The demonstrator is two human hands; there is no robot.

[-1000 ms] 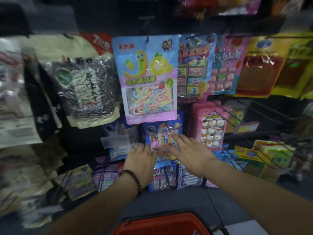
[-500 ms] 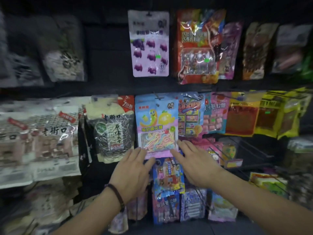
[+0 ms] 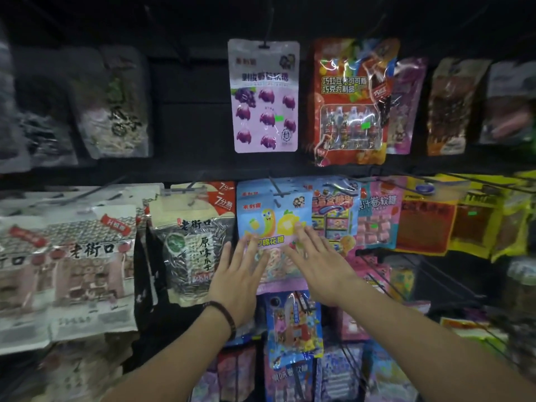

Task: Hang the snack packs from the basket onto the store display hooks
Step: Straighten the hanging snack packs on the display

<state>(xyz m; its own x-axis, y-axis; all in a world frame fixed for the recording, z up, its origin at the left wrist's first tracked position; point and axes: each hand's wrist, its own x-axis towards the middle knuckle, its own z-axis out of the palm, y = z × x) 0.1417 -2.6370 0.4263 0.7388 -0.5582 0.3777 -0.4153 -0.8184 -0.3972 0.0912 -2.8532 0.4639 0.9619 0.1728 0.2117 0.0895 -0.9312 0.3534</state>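
Observation:
A blue and pink marshmallow candy pack (image 3: 274,216) hangs on a display hook (image 3: 275,188) in the middle row. My left hand (image 3: 239,275) lies flat on its lower left part, fingers straight. My right hand (image 3: 317,264) lies flat on its lower right part, fingers spread. Neither hand holds anything. Below them hangs a blue toy candy pack (image 3: 294,326). The basket is out of view.
A purple grape candy pack (image 3: 265,95) and a red chocolate pack (image 3: 351,103) hang in the top row. Sunflower seed bags (image 3: 191,245) hang to the left, pink and yellow packs (image 3: 423,219) to the right. Bare wire hooks (image 3: 385,282) jut out at lower right.
My head has tilted up, so the red basket has left the view and the top row shows. Both hands have risen from the blue toy pack to the marshmallow pack above it.

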